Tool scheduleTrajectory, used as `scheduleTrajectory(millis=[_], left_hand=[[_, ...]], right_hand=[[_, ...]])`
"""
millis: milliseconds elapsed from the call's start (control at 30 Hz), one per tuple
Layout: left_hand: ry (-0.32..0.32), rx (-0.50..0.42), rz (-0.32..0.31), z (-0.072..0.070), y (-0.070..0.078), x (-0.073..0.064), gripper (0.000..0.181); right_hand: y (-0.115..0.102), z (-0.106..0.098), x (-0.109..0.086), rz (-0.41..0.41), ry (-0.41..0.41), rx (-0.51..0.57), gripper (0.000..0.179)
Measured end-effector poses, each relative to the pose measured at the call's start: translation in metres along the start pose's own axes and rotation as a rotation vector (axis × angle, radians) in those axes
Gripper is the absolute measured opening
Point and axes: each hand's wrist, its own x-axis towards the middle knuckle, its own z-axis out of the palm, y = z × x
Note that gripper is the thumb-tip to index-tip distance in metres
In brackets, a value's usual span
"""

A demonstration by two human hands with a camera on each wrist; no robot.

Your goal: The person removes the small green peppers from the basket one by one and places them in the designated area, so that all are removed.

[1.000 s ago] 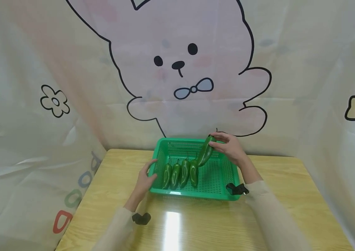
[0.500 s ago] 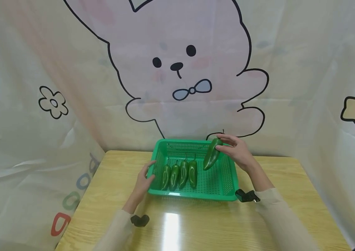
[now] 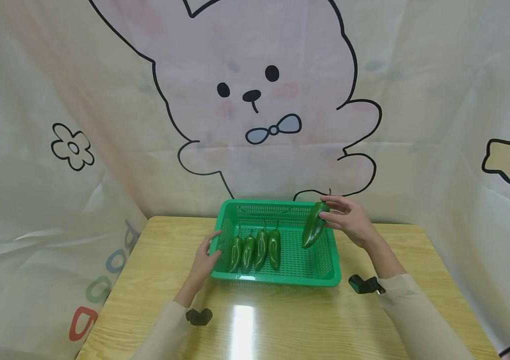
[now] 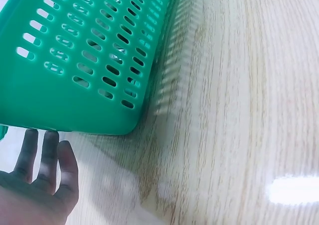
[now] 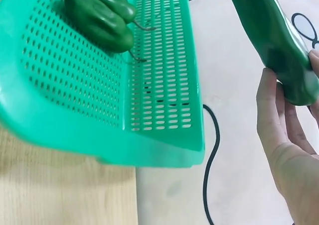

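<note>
At the basket's right end, my right hand (image 3: 353,220) pinches a glossy green chili pepper (image 3: 313,227) near its stem end, between thumb and fingers. The pepper hangs tilted, its tip pointing down and left. In the right wrist view the same pepper (image 5: 271,41) is raised beside the basket's wall. My left hand (image 3: 201,257) holds the left rim of the green plastic basket (image 3: 277,281). Its fingertips (image 4: 50,138) meet the rim from outside in the left wrist view. Several more green chili peppers (image 3: 261,250) lie side by side in the basket's left half.
The basket stands on a light wood table (image 3: 282,325), near its back edge. A printed cloth backdrop (image 3: 255,165) with a cartoon animal rises behind, and cloth also hangs at both sides. A bright light reflection (image 3: 242,330) shows on the tabletop.
My right hand has moved right with its chili pepper, away from the row of other peppers toward the basket's right end. The left hand has stayed at the rim.
</note>
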Motion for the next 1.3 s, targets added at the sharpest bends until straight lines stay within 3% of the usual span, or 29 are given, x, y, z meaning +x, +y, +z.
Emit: scheduleTrajectory(millis=[100,333,500,800,1067,1300], left_hand=[[-0.006,-0.003,-0.004,-0.001,-0.005,0.002,0.060],[0.016,0.003,-0.008,-0.001,-0.034,0.014,0.060],[0.038,0.027,-0.008,-0.001,-0.040,0.015,0.060],[0.041,0.016,-0.009,0.000,-0.040,0.015,0.059],[-0.010,0.014,-0.005,0.000,0.000,0.001,0.057],[-0.016,0.051,0.016,0.000,0.000,0.001,0.058]], right_hand=[[0.003,-0.005,-0.003,-0.020,-0.010,0.030,0.050],[0.008,-0.025,-0.017,-0.055,-0.009,0.171,0.044],[0.011,-0.039,-0.025,-0.069,0.022,0.220,0.042],[0.021,-0.060,-0.041,-0.095,0.083,0.297,0.041],[0.040,-0.073,-0.053,-0.090,0.136,0.342,0.039],[0.054,-0.082,-0.064,-0.038,0.194,0.437,0.039]])
